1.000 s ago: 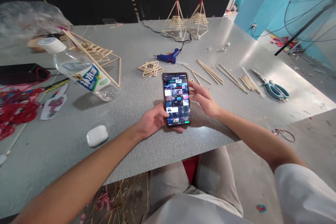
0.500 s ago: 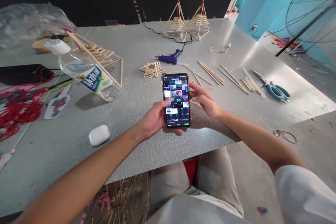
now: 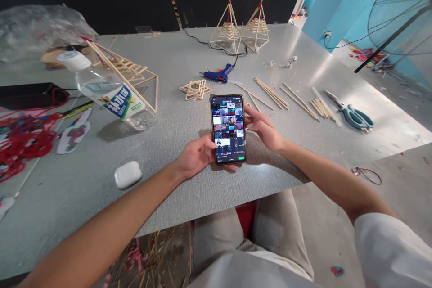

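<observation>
Your left hand (image 3: 195,157) is closed around the lower left side of the phone (image 3: 228,130), with the thumb over the screen's left edge and fingertips showing below its bottom edge. Your right hand (image 3: 265,130) is at the upper right edge, its fingers bent; whether they grip the phone or merely rest against it, I cannot tell.

The phone lies directly between your two hands, screen toward you. Its long axis runs away from your body, the top end leaning slightly left. Your left hand is nearer its lower end, your right nearer its upper end; the left thumb is the only digit clearly on the glass.

Just beyond the phone, to the left, sits a stick star (image 3: 195,89), with a blue glue gun (image 3: 218,74) behind it. Loose sticks (image 3: 272,93) lie past your right hand, and a white case (image 3: 128,174) lies beside your left forearm.
</observation>
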Available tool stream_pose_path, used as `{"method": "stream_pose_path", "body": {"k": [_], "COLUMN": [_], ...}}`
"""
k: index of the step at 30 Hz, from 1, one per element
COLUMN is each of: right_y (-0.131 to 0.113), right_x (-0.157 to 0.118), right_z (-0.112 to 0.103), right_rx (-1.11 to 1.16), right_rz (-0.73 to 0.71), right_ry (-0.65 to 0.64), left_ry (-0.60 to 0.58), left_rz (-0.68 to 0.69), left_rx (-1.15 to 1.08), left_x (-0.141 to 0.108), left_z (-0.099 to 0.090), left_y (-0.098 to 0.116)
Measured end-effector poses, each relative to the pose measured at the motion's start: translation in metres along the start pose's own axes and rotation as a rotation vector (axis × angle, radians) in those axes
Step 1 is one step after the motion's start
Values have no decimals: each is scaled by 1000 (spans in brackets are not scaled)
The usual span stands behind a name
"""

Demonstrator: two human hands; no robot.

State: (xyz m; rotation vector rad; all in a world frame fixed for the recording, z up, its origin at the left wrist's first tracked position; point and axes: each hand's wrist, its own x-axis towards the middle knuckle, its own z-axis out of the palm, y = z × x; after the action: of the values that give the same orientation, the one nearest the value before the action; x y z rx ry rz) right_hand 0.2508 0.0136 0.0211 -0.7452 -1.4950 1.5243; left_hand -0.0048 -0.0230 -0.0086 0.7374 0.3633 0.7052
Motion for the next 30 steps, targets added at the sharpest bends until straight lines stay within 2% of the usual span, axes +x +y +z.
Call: {"method": "stream_pose_path", "body": {"k": [18,30], "right_y": [3,2], "right_x": [2,-1], "right_z": [-4,2], "right_rx": [-15,-35], "right_rz": [-5,-2], "right_ry": [-50,-39], "left_ry": [-23,46], "left_rz": [-15,11], "left_rx": [7,35], "left_x": [5,2], "left_z": [-1,5], "left_y": [0,0]}}
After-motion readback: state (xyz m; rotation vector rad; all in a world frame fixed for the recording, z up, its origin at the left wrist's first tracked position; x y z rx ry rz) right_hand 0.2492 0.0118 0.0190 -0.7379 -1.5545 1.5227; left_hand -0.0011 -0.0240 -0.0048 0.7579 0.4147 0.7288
